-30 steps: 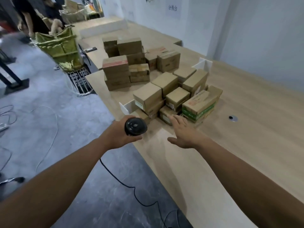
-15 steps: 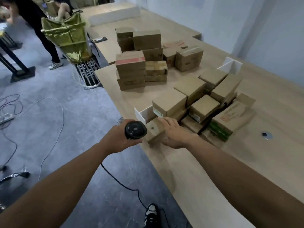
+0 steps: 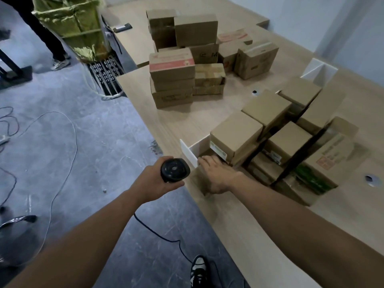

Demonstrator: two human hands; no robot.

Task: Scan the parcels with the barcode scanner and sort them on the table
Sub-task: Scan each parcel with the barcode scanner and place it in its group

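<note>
Right hand lands on the low parcel at the bench edge.

The small parcel [image 3: 202, 183] sits at the near corner of the bench [image 3: 239, 221], beside the white divider [image 3: 190, 152]. Half a second ago the right hand [image 3: 218, 175] was only reaching it; now its fingers lie spread over the top, so pickup looks imminent. The left hand [image 3: 155, 181] grips the barcode scanner [image 3: 175, 170], fingers wrapped round its handle, just beside it.

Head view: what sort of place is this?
Probably a parcel sorting room: cardboard parcels stacked on a long wooden table, a corded barcode scanner in the left hand, and a green sack.
</note>
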